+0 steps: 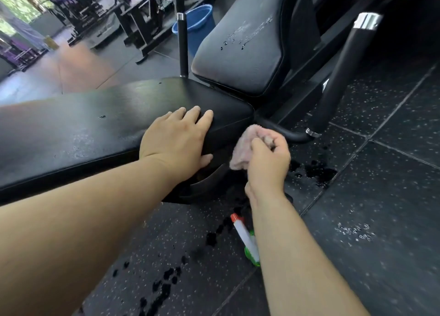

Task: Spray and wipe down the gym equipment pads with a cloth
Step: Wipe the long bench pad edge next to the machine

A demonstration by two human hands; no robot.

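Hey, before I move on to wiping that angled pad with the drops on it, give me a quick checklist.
1. Cloth in hand: ok. The right hand grips the pink cloth.
2. A free left hand: ok. It rests flat on the flat pad, holding nothing.
3. Spray on the angled pad: ok. Droplets sit on it.
4. The spray bottle nearby: ok. It lies on the floor beside the right forearm.
5. Dry floor: not ok. Wet patches show near the bench.
6. Cloth clean enough: cannot tell.
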